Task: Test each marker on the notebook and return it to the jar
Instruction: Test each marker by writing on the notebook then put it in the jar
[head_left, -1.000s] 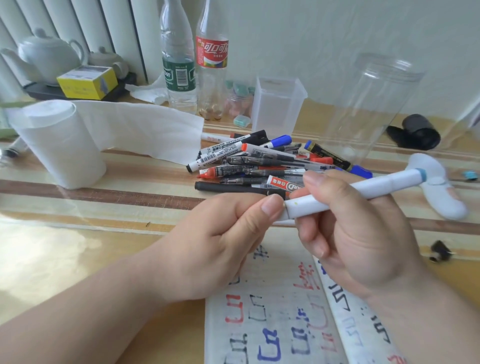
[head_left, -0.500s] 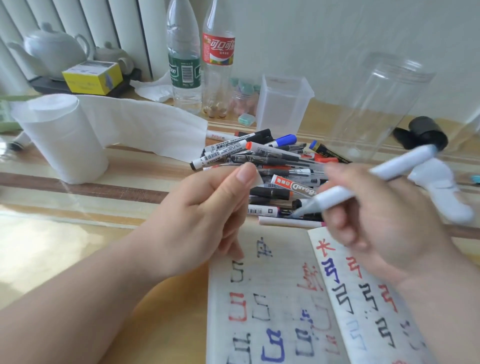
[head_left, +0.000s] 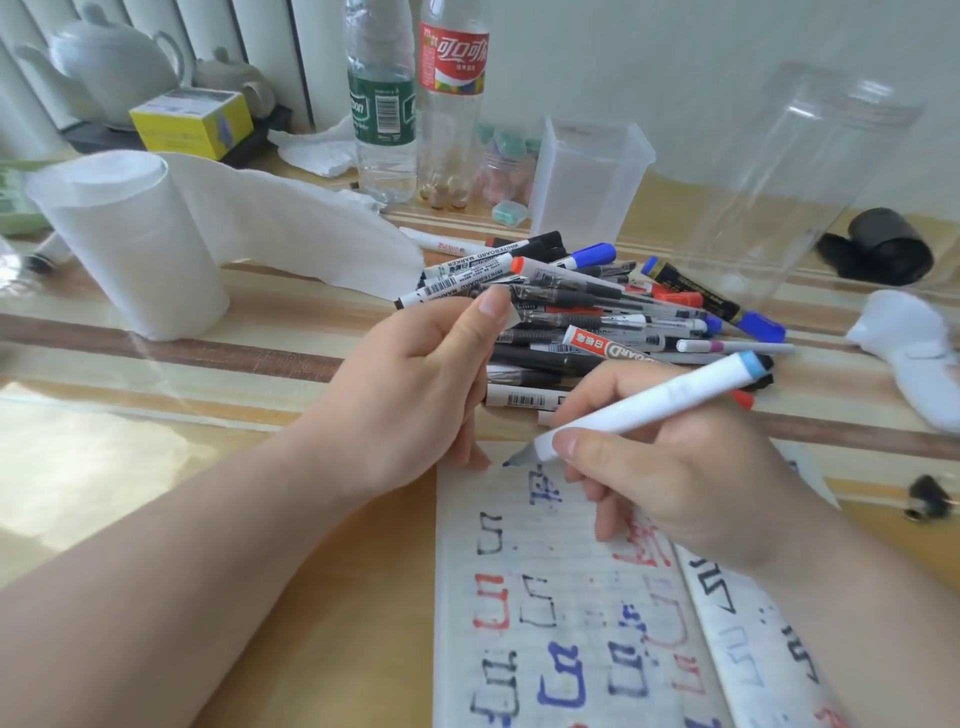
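Gently press the white marker (head_left: 649, 405), gripped in the right hand (head_left: 691, 483), onto bare paper topping the notebook (head_left: 545, 597) at the near edge of the table (head_left: 156, 467); hold the cap (head_left: 516, 316) pinched in the left hand (head_left: 405, 384).

White marker (head_left: 644, 408), blue end band; notebook (head_left: 561, 613) scrawled red, blue, black; table (head_left: 156, 364) tan, brown-striped.

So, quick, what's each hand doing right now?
Left hand: curled, pinching what looks like a small pale cap.
Right hand: gripping the white marker, tip at the notebook.
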